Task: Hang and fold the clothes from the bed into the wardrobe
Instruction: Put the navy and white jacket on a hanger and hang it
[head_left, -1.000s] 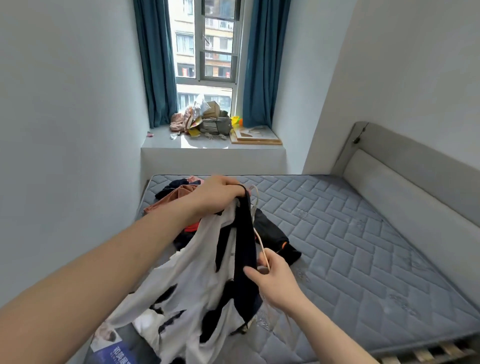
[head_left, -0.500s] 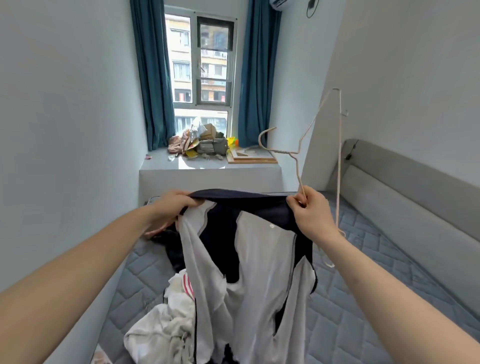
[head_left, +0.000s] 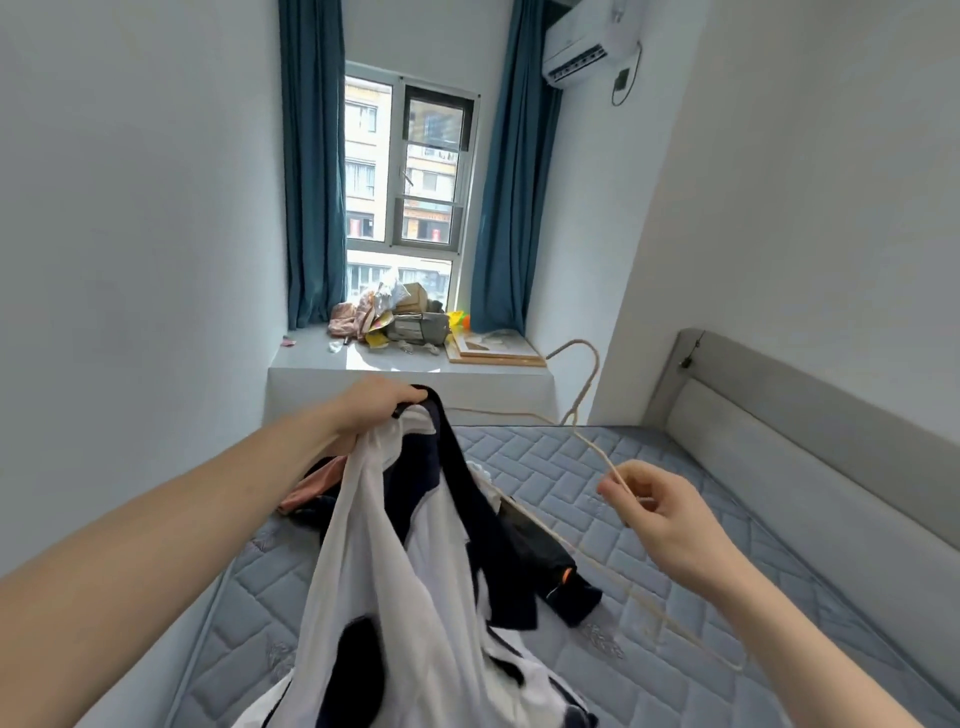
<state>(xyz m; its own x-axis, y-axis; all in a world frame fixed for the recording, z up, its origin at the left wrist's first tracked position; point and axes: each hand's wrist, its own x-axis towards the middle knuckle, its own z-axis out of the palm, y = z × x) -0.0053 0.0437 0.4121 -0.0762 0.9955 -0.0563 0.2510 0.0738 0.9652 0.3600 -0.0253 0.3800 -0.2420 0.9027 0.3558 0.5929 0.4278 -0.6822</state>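
Note:
My left hand (head_left: 376, 408) grips the dark collar of a white and navy garment (head_left: 400, 566), which hangs down from it over the bed. My right hand (head_left: 657, 512) pinches a thin beige wire hanger (head_left: 584, 410) by one arm, to the right of the garment. The hanger's hook points up and left, and one end runs in behind the garment's collar. Under the garment a pile of clothes (head_left: 545, 561) lies on the grey quilted mattress (head_left: 649, 519), with dark pieces and a pink one (head_left: 311, 483). No wardrobe is in view.
A padded grey headboard (head_left: 810, 452) runs along the right wall. Behind the bed a white window ledge (head_left: 311, 358) carries boxes, bags and a flat board. Blue curtains (head_left: 314, 208) frame the window. An air conditioner (head_left: 589, 41) hangs high on the right.
My right hand let go of the garment's collar and dropped lower right, holding only the hanger, which tipped from upright to slanting. The garment now hangs from my left hand alone.

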